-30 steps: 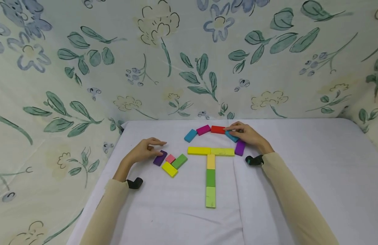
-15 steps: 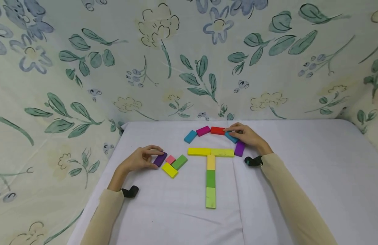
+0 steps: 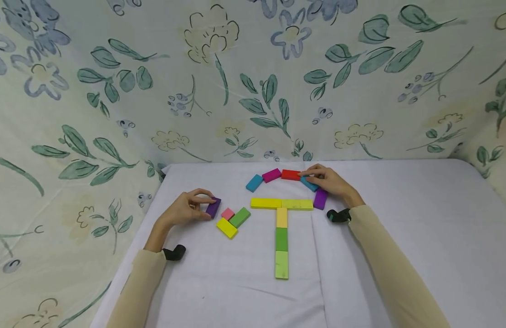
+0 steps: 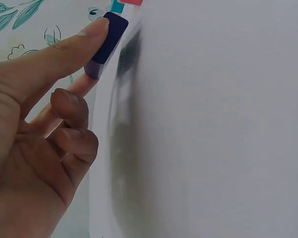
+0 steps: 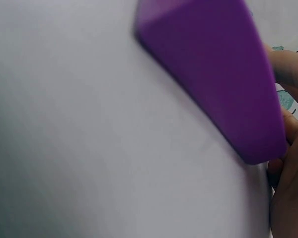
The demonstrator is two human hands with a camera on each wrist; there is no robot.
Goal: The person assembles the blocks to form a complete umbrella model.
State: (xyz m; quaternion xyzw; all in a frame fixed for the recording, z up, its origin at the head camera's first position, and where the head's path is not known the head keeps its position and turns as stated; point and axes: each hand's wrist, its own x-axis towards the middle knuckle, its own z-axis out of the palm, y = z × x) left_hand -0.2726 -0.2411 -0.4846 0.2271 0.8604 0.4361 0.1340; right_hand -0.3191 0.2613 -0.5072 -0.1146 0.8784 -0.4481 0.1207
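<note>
In the head view my left hand [image 3: 187, 208] pinches a dark purple block [image 3: 213, 207] between thumb and fingers. The left wrist view shows this purple block [image 4: 110, 38] tilted at the fingertips, the other fingers curled. To its right lie a pink block [image 3: 227, 213], a green block [image 3: 239, 217] and a yellow block [image 3: 227, 228], touching. My right hand [image 3: 330, 180] has its fingertips on a blue block [image 3: 308, 184], near the end of a red block [image 3: 291, 174]; whether it grips is unclear. A violet block [image 3: 320, 199] sits beneath that hand, large in the right wrist view.
A magenta block [image 3: 271, 175] and another blue block [image 3: 254, 183] continue the arc leftward. Below it, yellow blocks [image 3: 266, 203] and green blocks [image 3: 281, 264] form a T on the white cloth [image 3: 359, 282]. Floral fabric [image 3: 253, 91] hangs behind.
My left hand has closed its thumb and fingers on the dark purple block and shifted it slightly up and left, away from the pink block. The right hand has stayed in place.
</note>
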